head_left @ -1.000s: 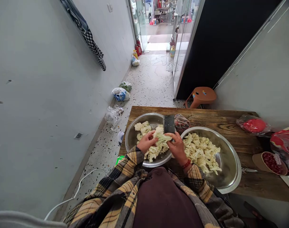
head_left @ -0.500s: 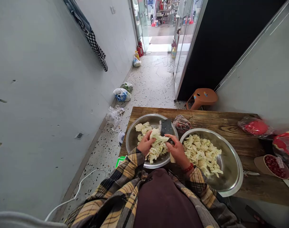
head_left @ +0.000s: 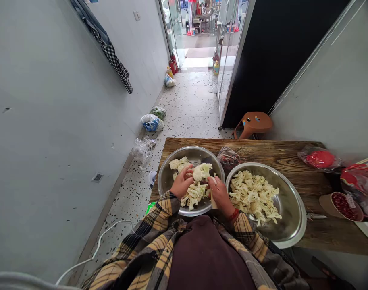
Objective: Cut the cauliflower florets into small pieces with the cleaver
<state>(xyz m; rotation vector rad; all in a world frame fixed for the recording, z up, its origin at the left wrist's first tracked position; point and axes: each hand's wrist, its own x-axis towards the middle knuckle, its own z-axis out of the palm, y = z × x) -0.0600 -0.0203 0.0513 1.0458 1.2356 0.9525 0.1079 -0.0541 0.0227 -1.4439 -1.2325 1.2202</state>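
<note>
shiny round metal bowl (head_left: 164,180), pale handle (head_left: 213,202) gripped by right hand (head_left: 221,195), cauliflower chunk (head_left: 201,172) pinched by left hand (head_left: 182,182), super bumpy, creamy white

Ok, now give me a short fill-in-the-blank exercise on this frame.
1. The light-coloured handle is gripped in the person's ____ hand.
2. The left bowl and right bowl both hold pieces of ____.
3. The black-and-white checked cloth hangs along a pale ____.

Missing words: right; cauliflower; wall.
</note>
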